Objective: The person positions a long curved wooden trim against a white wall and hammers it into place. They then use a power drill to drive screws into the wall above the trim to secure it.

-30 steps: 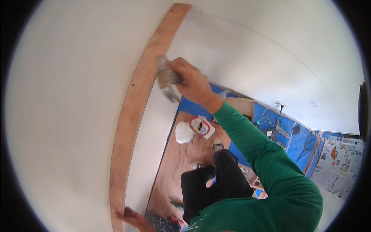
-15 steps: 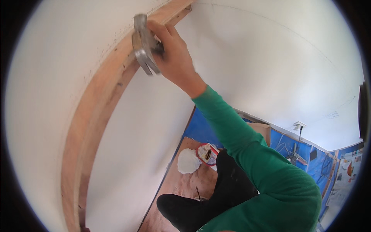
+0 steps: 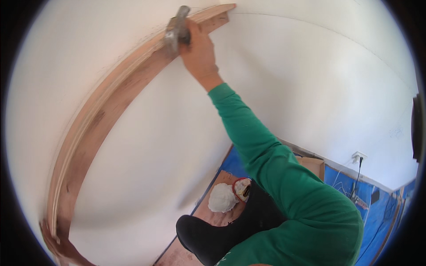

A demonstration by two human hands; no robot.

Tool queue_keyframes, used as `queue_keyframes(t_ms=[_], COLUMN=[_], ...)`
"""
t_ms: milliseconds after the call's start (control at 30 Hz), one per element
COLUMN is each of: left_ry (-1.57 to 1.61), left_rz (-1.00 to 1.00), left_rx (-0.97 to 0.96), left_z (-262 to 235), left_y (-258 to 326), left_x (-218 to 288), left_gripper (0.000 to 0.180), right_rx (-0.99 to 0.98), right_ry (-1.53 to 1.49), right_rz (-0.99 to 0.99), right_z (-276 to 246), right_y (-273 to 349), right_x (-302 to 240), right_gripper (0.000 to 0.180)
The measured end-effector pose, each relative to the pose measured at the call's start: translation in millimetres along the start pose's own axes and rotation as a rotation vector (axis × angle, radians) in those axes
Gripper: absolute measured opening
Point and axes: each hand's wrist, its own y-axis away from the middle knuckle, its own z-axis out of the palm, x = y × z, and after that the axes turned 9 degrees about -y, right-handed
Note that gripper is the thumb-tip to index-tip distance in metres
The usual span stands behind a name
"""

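Reddish wood is forming a curved strip (image 3: 114,106), running along the white wall (image 3: 146,164) from lower left to upper centre. The right hand's (image 3: 197,51) grip is closing around a hammer (image 3: 177,29) near the strip's upper end; the left hand (image 3: 66,248) is clasping the lower end. Hammer work is apparently proceeding; the next move is calling for steady support and aligned striking. Versus the earlier frame, the hammer is sitting higher and the left hand is showing more fully.

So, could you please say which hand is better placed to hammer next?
Probably the right hand: it grips the hammer by the upper part of the curved wood; the other visible hand is at its lower end.
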Motion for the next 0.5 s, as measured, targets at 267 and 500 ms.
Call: queue_keyframes(t_ms=[267, 500], left_ry=[0.007, -0.005], left_rz=[-0.088, -0.112], left_rx=[-0.108, -0.146], left_z=[-11, -26], left_y=[1, -20], left_x=[-10, 7], left_gripper=[0.04, 0.042], right_rx=[-0.016, -0.02], right_ry=[-0.062, 0.011], right_rz=[-0.05, -0.056], right_z=[1, -1], right_y=[-4, -11], right_x=[-2, -7], right_gripper=[0.054, 0.053])
